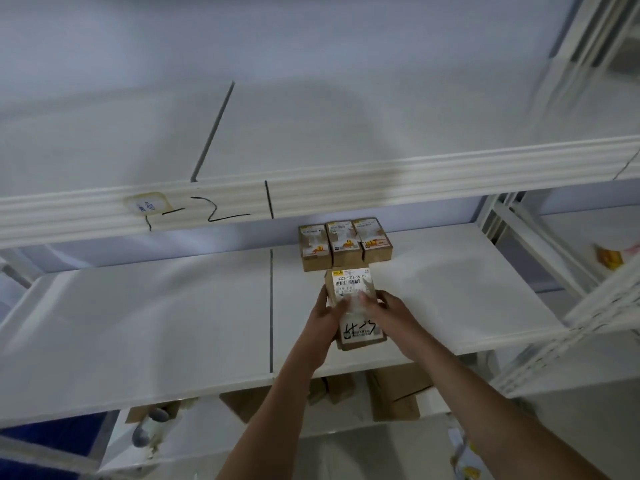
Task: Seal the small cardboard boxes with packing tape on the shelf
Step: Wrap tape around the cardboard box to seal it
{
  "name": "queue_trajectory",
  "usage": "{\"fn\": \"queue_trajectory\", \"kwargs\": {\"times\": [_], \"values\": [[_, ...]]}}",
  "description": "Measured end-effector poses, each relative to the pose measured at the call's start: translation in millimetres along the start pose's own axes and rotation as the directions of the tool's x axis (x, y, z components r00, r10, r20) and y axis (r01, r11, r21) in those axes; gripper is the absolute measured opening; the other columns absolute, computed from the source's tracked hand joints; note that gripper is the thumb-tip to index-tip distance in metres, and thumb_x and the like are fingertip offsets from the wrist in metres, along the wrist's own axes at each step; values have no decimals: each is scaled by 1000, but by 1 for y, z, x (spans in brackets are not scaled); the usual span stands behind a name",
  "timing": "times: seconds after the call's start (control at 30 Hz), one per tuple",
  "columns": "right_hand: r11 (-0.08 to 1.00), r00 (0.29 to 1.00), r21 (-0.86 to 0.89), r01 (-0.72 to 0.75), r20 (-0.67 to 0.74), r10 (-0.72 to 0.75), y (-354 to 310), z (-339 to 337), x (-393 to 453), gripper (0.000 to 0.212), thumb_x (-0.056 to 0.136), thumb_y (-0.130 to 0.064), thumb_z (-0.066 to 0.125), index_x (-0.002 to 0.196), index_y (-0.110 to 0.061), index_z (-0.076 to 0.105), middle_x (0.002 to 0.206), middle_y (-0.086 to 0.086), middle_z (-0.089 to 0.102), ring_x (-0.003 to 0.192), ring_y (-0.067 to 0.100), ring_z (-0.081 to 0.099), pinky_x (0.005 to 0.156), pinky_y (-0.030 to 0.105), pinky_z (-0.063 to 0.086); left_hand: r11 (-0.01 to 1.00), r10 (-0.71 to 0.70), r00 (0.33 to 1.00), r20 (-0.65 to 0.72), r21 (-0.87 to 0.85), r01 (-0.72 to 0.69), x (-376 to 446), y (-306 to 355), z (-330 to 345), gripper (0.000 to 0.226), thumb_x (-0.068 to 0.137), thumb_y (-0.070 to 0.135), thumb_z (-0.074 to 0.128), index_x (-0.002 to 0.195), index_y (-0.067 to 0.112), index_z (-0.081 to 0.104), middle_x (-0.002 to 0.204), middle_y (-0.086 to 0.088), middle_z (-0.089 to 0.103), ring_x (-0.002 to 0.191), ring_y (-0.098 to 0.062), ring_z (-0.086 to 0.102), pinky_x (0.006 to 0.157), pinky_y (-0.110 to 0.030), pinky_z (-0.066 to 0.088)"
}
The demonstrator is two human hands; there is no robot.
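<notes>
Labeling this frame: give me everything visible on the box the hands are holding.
The held box is small, brown cardboard, lying flat lengthwise on the white middle shelf, just in front of a row of three similar boxes. A white shipping label with a barcode, printed digits and a yellow logo covers its far top; black handwriting marks the near part. The left hand grips its left side, the right hand presses its top right. Glossy patches suggest tape, not certain.

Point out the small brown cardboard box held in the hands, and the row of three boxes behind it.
Small brown cardboard box with white label (351, 282): head view, on the label's barcode.
Row of three brown cardboard boxes (344, 242): head view, on the middle box's top.
</notes>
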State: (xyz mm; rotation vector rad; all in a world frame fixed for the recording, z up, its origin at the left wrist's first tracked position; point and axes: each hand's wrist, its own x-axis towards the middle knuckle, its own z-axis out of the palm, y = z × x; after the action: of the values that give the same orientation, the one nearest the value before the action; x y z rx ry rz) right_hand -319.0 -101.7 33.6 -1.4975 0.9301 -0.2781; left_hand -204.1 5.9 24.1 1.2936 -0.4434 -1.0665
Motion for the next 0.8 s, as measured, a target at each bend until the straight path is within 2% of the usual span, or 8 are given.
{"fn": "queue_trajectory", "kwargs": {"times": [0.07,0.13,0.27,0.4,0.57,0.7,0.8], "values": [[999,999,5,52,-15,-52,0,-10,-1,44,95,-54,57,129,-25,59,107,-2,75,93,17,74,76,34,60,999,36,999,-2,15,-36,-2,0,20,40,101,34,53,140,37,43,126,-3,68,105,-23,71,82,-40,60],[995,997,62,75,-6,-75,0,-24,-2,42,94,-52,60,127,-26,62,105,-1,76,93,17,74,85,41,61,997,69,998,4,40,-69,-3,0,37,42,99,37,56,139,38,42,128,-3,66,108,-24,70,87,-45,59],[986,992,126,108,53,-115,-1,-61,-9,39,94,-45,63,127,-24,62,105,-1,76,93,16,74,86,43,61,988,126,992,-32,92,-123,-3,4,71,40,98,26,62,131,42,47,122,-5,70,106,-28,71,89,-52,57],[978,985,121,168,8,-170,-2,-94,-14,40,93,-45,64,126,-22,61,104,-2,75,87,9,74,71,27,61,966,216,969,-122,174,-193,-2,1,115,35,100,27,58,133,31,50,119,-4,71,101,-23,72,85,-44,60],[971,973,64,232,-7,-232,1,-121,-28,32,101,-41,52,128,-25,57,112,-7,69,92,3,69,66,17,56,941,270,952,-145,248,-229,-4,-8,160,35,104,28,48,138,23,42,127,-5,65,105,-19,70,82,-38,61],[971,972,47,235,5,-236,4,-141,-34,35,99,-41,56,129,-23,56,108,-10,68,89,0,68,65,14,54,940,276,947,-163,253,-231,-9,-13,181,37,105,25,47,141,20,39,130,-7,63,107,-17,69,79,-30,60],[977,980,92,194,13,-196,4,-152,-36,39,96,-41,61,129,-22,53,107,-9,69,86,4,71,61,17,55,946,257,950,-177,245,-210,-8,-17,186,39,106,27,44,143,21,38,130,-9,62,106,-21,70,81,-34,60]]}}
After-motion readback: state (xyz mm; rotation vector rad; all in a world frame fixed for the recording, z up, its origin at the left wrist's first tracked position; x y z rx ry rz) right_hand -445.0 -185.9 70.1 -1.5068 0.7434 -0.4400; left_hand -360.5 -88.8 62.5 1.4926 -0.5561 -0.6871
